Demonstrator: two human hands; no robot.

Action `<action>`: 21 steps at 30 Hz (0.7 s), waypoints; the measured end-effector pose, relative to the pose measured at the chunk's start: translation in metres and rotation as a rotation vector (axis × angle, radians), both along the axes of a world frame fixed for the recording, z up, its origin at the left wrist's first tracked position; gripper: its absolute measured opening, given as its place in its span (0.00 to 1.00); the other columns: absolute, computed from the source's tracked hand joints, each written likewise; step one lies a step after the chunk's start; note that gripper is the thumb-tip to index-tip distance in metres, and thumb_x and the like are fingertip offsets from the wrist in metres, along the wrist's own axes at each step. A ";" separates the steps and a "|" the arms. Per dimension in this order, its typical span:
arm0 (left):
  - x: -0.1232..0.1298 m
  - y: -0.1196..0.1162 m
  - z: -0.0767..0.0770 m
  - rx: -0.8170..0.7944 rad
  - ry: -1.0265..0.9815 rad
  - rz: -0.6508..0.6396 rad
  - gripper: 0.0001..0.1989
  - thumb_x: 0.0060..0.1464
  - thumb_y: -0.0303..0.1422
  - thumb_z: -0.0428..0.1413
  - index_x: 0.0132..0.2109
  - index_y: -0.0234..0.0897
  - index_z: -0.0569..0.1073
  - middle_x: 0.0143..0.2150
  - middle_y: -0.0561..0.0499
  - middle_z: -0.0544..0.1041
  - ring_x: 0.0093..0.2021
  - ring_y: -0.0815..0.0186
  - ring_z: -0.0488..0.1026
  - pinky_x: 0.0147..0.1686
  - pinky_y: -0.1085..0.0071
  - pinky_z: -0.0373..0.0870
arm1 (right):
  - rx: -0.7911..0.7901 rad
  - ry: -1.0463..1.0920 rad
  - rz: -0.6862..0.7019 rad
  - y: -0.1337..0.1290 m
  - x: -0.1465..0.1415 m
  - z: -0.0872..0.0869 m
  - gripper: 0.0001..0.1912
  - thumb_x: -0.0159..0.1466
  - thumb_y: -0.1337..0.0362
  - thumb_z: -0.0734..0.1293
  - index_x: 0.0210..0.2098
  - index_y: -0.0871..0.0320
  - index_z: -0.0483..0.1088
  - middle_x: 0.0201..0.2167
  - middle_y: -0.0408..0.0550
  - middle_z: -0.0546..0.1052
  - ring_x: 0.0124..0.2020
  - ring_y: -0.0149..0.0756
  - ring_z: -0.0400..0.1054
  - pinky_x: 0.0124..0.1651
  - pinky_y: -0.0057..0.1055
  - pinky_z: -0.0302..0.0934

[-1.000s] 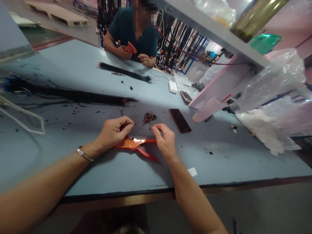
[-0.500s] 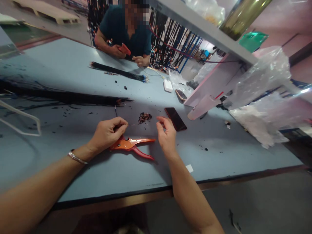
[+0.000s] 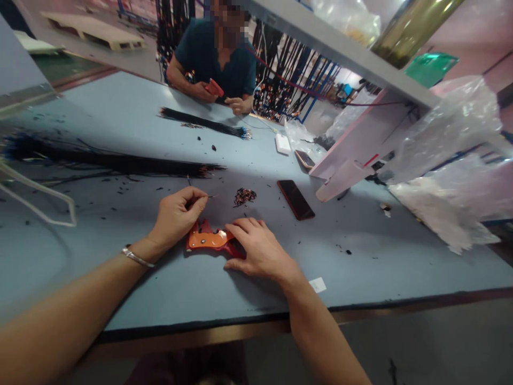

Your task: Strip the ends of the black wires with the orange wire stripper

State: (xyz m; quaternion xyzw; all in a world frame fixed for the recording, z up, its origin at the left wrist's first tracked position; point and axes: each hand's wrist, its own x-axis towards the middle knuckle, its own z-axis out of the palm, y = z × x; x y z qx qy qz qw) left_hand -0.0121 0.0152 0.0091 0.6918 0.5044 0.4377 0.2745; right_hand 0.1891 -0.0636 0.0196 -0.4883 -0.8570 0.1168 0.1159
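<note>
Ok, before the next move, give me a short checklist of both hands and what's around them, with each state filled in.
1. Left hand pinching the thin dark wire: ok.
2. Right hand over the handles of the orange-and-red hand tool: ok.
3. Right hand's grip firmly closed on those handles: cannot tell, the hand covers them.
4. Wire's free end between the tool's jaws: not ok, it points out beyond the tool, toward the scraps.
5. Small heap of dark and copper-coloured scraps apart from both hands: ok.
6. Black rectangular phone with red edge apart from the right hand: ok.
</note>
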 end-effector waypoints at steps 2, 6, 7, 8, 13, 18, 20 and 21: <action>-0.001 0.002 -0.001 -0.017 -0.041 0.010 0.08 0.52 0.37 0.55 0.33 0.38 0.75 0.27 0.53 0.76 0.27 0.67 0.69 0.28 0.74 0.66 | -0.002 -0.015 -0.035 -0.001 -0.001 -0.001 0.32 0.52 0.53 0.76 0.51 0.59 0.69 0.47 0.57 0.72 0.47 0.49 0.63 0.49 0.46 0.58; -0.002 0.003 -0.001 -0.017 -0.074 0.051 0.09 0.52 0.38 0.55 0.32 0.37 0.75 0.27 0.53 0.75 0.27 0.68 0.67 0.28 0.73 0.64 | -0.032 0.082 -0.135 0.000 0.000 -0.001 0.18 0.51 0.62 0.73 0.41 0.60 0.73 0.38 0.53 0.73 0.41 0.44 0.65 0.44 0.40 0.61; -0.002 0.003 0.000 -0.014 -0.072 0.064 0.09 0.52 0.37 0.55 0.32 0.37 0.75 0.27 0.53 0.74 0.27 0.68 0.67 0.28 0.73 0.64 | -0.061 0.151 -0.178 0.001 0.002 -0.001 0.17 0.50 0.64 0.72 0.40 0.60 0.73 0.37 0.52 0.73 0.40 0.42 0.65 0.44 0.39 0.61; -0.002 0.003 0.000 -0.010 -0.071 0.079 0.09 0.52 0.37 0.55 0.32 0.37 0.75 0.27 0.54 0.74 0.27 0.68 0.67 0.28 0.73 0.64 | -0.110 0.248 -0.227 0.002 0.004 0.000 0.17 0.50 0.64 0.71 0.40 0.60 0.74 0.37 0.51 0.74 0.38 0.41 0.66 0.43 0.38 0.61; -0.002 0.003 0.000 0.005 -0.096 0.120 0.09 0.51 0.38 0.55 0.32 0.36 0.74 0.25 0.54 0.72 0.26 0.69 0.65 0.27 0.73 0.62 | -0.542 1.098 -0.309 0.005 0.011 0.000 0.17 0.54 0.59 0.67 0.41 0.60 0.73 0.35 0.49 0.76 0.35 0.39 0.69 0.42 0.39 0.65; 0.001 -0.001 -0.001 0.001 -0.089 0.070 0.10 0.52 0.38 0.54 0.32 0.36 0.74 0.25 0.54 0.72 0.26 0.69 0.65 0.27 0.74 0.62 | -0.850 1.551 -0.185 0.006 0.002 -0.007 0.22 0.60 0.54 0.57 0.47 0.60 0.69 0.41 0.56 0.77 0.39 0.44 0.72 0.42 0.46 0.69; 0.002 -0.003 0.000 -0.001 -0.078 0.056 0.10 0.52 0.38 0.54 0.33 0.36 0.74 0.26 0.54 0.73 0.26 0.69 0.66 0.28 0.74 0.63 | -0.891 1.558 -0.187 0.006 -0.002 -0.010 0.23 0.60 0.53 0.55 0.48 0.59 0.68 0.42 0.56 0.77 0.40 0.44 0.72 0.44 0.48 0.69; 0.003 -0.004 0.001 -0.004 -0.073 0.050 0.10 0.52 0.38 0.54 0.33 0.36 0.74 0.26 0.54 0.73 0.26 0.69 0.66 0.28 0.74 0.63 | -0.901 1.561 -0.183 0.005 -0.003 -0.011 0.23 0.60 0.53 0.56 0.49 0.58 0.67 0.42 0.55 0.76 0.40 0.44 0.72 0.44 0.48 0.69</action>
